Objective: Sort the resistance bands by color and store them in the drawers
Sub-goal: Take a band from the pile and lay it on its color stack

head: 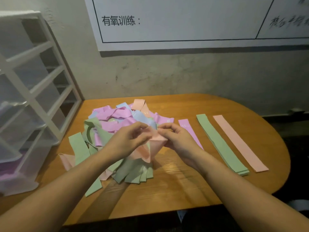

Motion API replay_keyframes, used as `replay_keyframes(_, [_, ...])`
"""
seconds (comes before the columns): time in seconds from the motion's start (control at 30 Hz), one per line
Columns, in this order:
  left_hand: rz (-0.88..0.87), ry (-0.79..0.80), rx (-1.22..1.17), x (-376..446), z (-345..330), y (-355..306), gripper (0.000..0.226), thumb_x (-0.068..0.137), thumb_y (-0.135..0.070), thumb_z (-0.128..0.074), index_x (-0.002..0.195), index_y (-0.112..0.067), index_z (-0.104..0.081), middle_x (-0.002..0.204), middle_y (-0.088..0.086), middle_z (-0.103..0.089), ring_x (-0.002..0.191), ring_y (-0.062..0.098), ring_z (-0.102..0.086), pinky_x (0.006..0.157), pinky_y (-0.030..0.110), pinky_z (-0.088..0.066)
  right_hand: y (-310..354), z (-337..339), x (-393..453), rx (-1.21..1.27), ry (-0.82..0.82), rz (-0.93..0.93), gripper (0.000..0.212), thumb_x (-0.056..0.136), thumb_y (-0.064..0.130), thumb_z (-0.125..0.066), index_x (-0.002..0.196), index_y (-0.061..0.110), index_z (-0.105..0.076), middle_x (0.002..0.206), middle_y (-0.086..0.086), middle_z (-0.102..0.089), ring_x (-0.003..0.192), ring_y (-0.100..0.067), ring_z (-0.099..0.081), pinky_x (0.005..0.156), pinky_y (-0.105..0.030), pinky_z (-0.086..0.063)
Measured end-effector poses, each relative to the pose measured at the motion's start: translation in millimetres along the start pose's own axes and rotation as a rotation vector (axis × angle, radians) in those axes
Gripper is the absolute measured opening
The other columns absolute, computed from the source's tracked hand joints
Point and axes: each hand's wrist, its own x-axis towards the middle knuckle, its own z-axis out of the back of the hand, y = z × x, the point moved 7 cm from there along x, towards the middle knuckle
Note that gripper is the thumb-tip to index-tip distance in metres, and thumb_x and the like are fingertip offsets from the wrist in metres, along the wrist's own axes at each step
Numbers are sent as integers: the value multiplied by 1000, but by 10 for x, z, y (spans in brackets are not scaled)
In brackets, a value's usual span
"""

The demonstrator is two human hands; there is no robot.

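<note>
A tangled heap of resistance bands [117,118] in purple, green, pink and pale blue lies on the wooden table [184,190]. Above its near edge my left hand [128,139] and my right hand [175,136] both pinch one pink band [150,148], which hangs crumpled between them. To the right, flat on the table, lie a purple band [185,125], a stack of green bands [220,144] and a pink band [239,143], side by side. A white drawer unit [33,94] stands at the left; its lowest visible drawer [10,169] holds something purple.
A grey wall [184,72] backs the table, with a white printed board [184,22] hung on it. The table's rounded right end [284,148] drops off to a dark floor. Bare wood shows near the front edge between my forearms.
</note>
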Motion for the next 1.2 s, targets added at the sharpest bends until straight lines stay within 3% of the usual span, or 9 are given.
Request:
replay_keyframes(0.13, [-6, -91, -31, -1, 33, -157, 20, 95, -20, -67, 91, -39, -64, 84, -20, -70, 82, -4, -65, 70, 12, -49, -65, -13, -104, 43, 82, -180, 21, 93, 19, -70, 112, 15, -65, 99, -8, -74, 82, -20, -67, 64, -30, -50])
replay_keyframes(0.3, [22, -198, -118, 4, 126, -274, 13, 98, -22, -61, 87, -26, -66, 82, -19, -67, 76, 1, -61, 64, 17, -47, -54, -38, -215, 32, 218, -265, 37, 97, 38, -62, 128, 17, -66, 120, -11, -72, 116, -31, -66, 91, -43, -48])
replay_keyframes(0.47, [133, -262, -340, -18, 156, -288, 18, 101, -16, -56, 83, -12, -58, 67, -19, -59, 61, -5, -52, 54, 10, -41, 32, 45, -290, -94, 152, -195, 43, 89, 46, -69, 111, 9, -69, 100, -6, -71, 90, -21, -61, 81, -35, -48])
replay_keyframes(0.6, [231, -275, -453, -46, 146, -204, 24, 103, -20, -53, 79, -18, -53, 74, -13, -61, 66, 5, -55, 54, 16, -42, 168, 97, -319, 73, 101, -95, 12, 98, 29, -60, 95, 19, -67, 98, -7, -70, 90, -20, -63, 81, -35, -51])
replay_keyframes(0.7, [281, -237, -538, -54, 90, -168, 22, 104, -20, -50, 82, -15, -53, 94, -4, -69, 78, 9, -64, 62, 20, -50, 224, 111, -359, 49, 106, -84, 14, 101, 24, -56, 104, 15, -67, 80, 5, -71, 69, -6, -64, 63, -25, -49])
replay_keyframes(0.77, [266, -217, -494, -60, 72, -199, 20, 103, -20, -51, 84, -15, -55, 87, -4, -70, 83, 13, -64, 72, 25, -50, 232, 117, -387, -31, 125, -78, 18, 101, 26, -57, 109, 13, -68, 68, 10, -67, 57, -3, -59, 58, -23, -42])
replay_keyframes(0.93, [278, -131, -547, -106, -88, -223, 8, 103, -20, -51, 103, -14, -57, 86, 7, -76, 84, 22, -73, 75, 33, -55, 317, 175, -356, -25, 52, 57, 18, 93, 27, -70, 108, 17, -71, 97, -2, -74, 83, -13, -68, 68, -26, -51])
replay_keyframes(1.03, [309, -19, -601, -133, -256, -233, 20, 103, -20, -53, 123, -22, -59, 84, 12, -75, 75, 26, -73, 73, 39, -59, 374, 180, -339, -79, 14, 141, 18, 87, 30, -73, 103, 21, -75, 101, -2, -73, 94, -15, -65, 76, -29, -49])
replay_keyframes(1.2, [296, 14, -561, -172, -419, -215, 15, 103, -14, -51, 108, -6, -64, 95, 7, -70, 88, 18, -65, 80, 38, -52, 415, 213, -343, -12, -57, 157, 11, 92, 13, -69, 103, 14, -72, 95, -3, -72, 88, -16, -64, 72, -25, -50])
